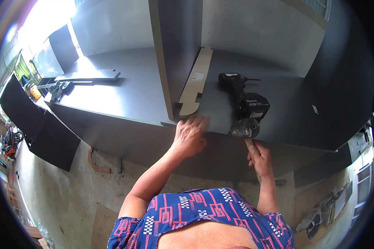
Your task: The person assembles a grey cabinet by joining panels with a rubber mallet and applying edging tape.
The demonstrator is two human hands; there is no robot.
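One grey panel (124, 91) over concrete floor (58, 195) | left hand (190, 136) flat on edge | right hand (259, 158) grips hammer (244, 128)

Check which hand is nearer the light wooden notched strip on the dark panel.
Left. The left hand sits below the curved end of the light wooden notched strip; the right hand is further right, off the dark panel, holding a grey-headed hammer.

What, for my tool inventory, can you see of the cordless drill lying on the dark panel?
The cordless drill is black, apparently plastic, with a Makita label on its battery pack. A thin bit sticks out of the chuck, pointing right. It lies on its side on the dark grey panel, right of a light wooden strip. No hand holds it. The hammer head sits close by the battery, contact unclear.
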